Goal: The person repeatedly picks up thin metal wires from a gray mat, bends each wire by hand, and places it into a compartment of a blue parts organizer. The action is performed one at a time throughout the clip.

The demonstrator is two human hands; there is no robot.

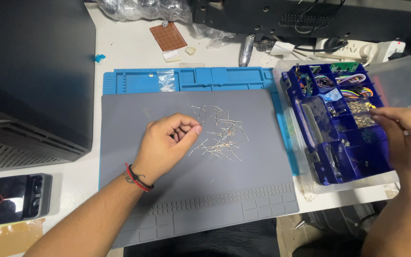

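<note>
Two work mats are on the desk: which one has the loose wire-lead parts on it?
The grey silicone mat in front, under the left hand. The blue mat behind holds only a small clear bag.

Grey mat [177, 209] looked matt, rubbery, with moulded ridges near its front edge. Blue mat [134, 81] beneath it had the same soft matt finish. Loose component leads [217, 133] were thin shiny metal wire. Organizer box [324, 171] was glossy translucent blue plastic. Perfboard [168, 36] was coppery brown, dull. Tower case [34, 71] was matt black. White tabletop [124, 47] was smooth.
</note>
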